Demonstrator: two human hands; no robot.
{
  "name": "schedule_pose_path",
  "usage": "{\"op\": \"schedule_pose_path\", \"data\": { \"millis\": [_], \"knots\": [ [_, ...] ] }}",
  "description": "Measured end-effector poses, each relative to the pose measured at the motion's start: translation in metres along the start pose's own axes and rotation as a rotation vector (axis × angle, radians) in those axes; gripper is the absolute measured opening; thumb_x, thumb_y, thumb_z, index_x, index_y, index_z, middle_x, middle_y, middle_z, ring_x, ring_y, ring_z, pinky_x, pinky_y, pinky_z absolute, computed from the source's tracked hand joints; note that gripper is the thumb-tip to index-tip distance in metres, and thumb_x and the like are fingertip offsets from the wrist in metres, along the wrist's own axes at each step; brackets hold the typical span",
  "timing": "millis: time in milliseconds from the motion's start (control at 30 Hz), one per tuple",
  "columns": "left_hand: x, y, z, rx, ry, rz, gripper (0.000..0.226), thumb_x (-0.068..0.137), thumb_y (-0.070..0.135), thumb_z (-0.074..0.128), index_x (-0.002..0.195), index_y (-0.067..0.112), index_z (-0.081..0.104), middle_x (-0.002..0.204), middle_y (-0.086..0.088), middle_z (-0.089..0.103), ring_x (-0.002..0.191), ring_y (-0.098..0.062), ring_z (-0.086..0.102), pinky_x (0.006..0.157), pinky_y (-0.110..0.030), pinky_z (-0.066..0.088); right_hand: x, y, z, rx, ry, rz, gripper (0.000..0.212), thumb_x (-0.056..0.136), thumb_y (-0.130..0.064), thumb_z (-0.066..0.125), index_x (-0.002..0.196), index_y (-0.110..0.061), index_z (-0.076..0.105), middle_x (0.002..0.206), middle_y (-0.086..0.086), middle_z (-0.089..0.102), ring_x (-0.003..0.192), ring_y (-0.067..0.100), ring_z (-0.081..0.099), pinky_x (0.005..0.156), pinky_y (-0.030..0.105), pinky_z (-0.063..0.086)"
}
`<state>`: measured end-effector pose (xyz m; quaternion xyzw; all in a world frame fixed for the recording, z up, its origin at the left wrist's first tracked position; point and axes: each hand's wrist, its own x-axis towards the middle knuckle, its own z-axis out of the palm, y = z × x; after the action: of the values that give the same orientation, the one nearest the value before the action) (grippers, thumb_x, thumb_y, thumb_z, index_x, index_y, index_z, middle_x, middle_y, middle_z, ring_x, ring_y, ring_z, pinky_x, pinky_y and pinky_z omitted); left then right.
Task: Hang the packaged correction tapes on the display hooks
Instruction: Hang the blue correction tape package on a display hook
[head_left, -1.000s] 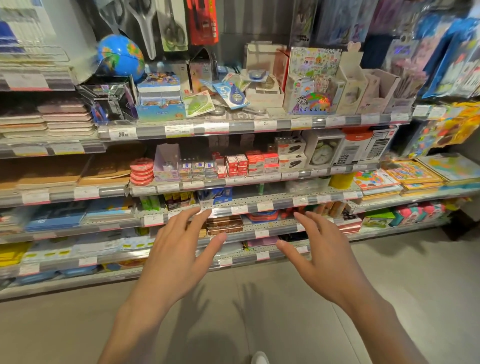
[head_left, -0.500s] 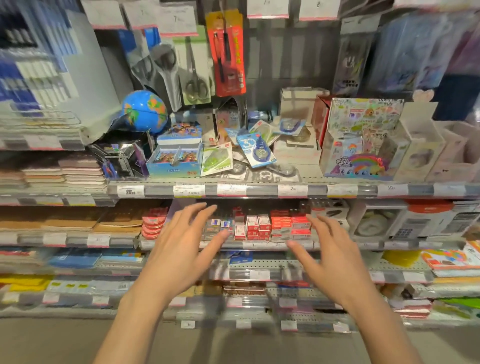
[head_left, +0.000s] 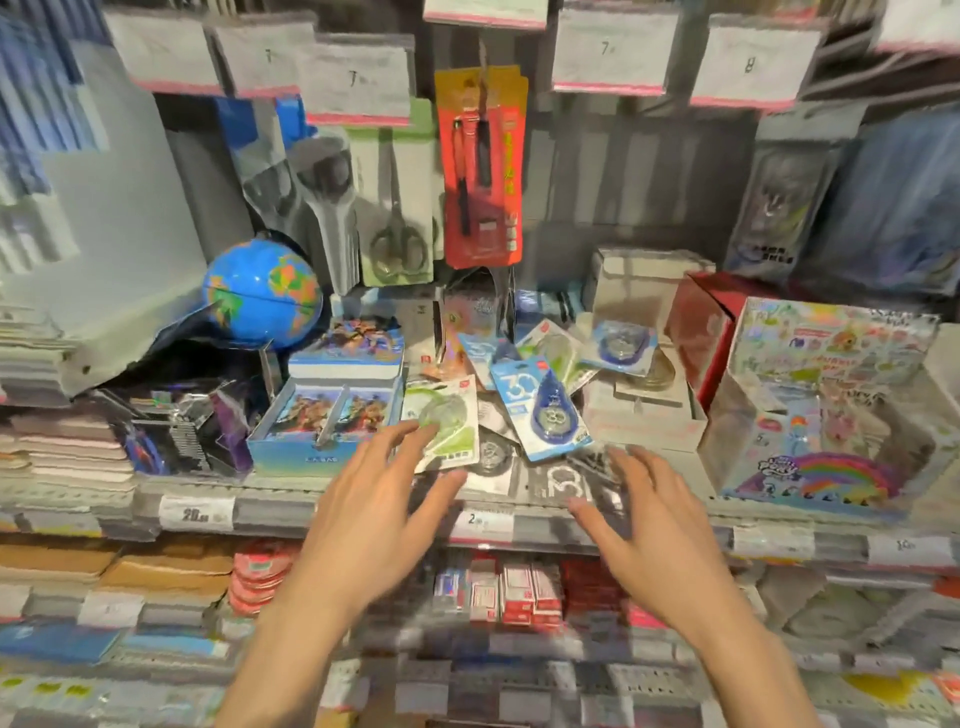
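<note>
Both hands are raised in front of a shop shelf (head_left: 363, 512), fingers spread wide and holding nothing. The left hand (head_left: 374, 509) reaches toward a green correction tape pack (head_left: 447, 421); its fingertips (head_left: 415, 428) lie at the pack's near left edge, and through the motion blur it seems they touch it, though that is not certain. The right hand (head_left: 649, 535) hovers just right of it, over the black-and-white packs (head_left: 566, 480) lying flat at the shelf's near edge.

The correction tapes sit in a loose heap on the shelf, none on a hook. A blue pack (head_left: 540, 410) leans just right of the green one, another blue one (head_left: 621, 343) lies farther back and right against a white box (head_left: 644, 415), and a pale green one (head_left: 553, 345) lies between them.

To the left of the heap stand a blue card box (head_left: 327, 415) and a globe (head_left: 262, 293). Above, scissors (head_left: 397, 228) and a red pack (head_left: 483, 171) hang on the far wall. A colourful toy box (head_left: 826, 410) stands at the right.
</note>
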<state>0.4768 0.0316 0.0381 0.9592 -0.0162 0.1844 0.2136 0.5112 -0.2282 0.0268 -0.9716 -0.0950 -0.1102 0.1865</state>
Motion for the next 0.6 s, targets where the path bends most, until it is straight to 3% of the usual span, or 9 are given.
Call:
{"op": "schedule_pose_path", "data": {
  "millis": [200,367,500,600],
  "knots": [
    [0.096,-0.006,0.012,-0.095,0.042,0.037,0.056,0.098,0.059,0.037,0.148,0.033,0.038,0.148,0.013,0.041,0.136,-0.012,0.042,0.107,-0.037,0.041,0.083,0.0,0.0,-0.021,0.056,0.084,0.09,0.081,-0.08,0.026,0.149,-0.021,0.039,0.147,0.005,0.045,0.138,0.027,0.042,0.112,0.042,0.038],
    [0.147,-0.01,0.038,-0.07,-0.011,-0.013,0.054,0.099,0.054,0.041,0.147,0.031,0.038,0.146,0.007,0.046,0.135,-0.017,0.042,0.106,-0.036,0.039,0.131,0.001,0.006,-0.016,0.039,0.134,0.065,0.091,-0.06,0.053,0.143,-0.023,0.045,0.135,0.006,0.051,0.131,0.027,0.047,0.102,0.036,0.04],
    [0.17,-0.006,0.063,-0.044,-0.108,-0.023,0.044,0.096,0.052,0.05,0.132,0.028,0.053,0.127,0.005,0.06,0.124,-0.019,0.05,0.101,-0.035,0.042,0.157,-0.001,0.016,0.011,-0.027,0.154,0.052,0.091,-0.057,0.057,0.129,-0.023,0.056,0.12,0.006,0.055,0.123,0.028,0.051,0.096,0.037,0.044],
    [0.176,-0.004,0.077,-0.078,-0.114,-0.069,0.04,0.093,0.052,0.055,0.126,0.029,0.057,0.114,0.008,0.06,0.118,-0.016,0.053,0.096,-0.034,0.043,0.168,0.003,0.022,0.007,-0.074,0.137,0.05,0.09,-0.059,0.056,0.123,-0.022,0.063,0.114,0.005,0.055,0.121,0.027,0.052,0.099,0.035,0.042]
  ]
}}
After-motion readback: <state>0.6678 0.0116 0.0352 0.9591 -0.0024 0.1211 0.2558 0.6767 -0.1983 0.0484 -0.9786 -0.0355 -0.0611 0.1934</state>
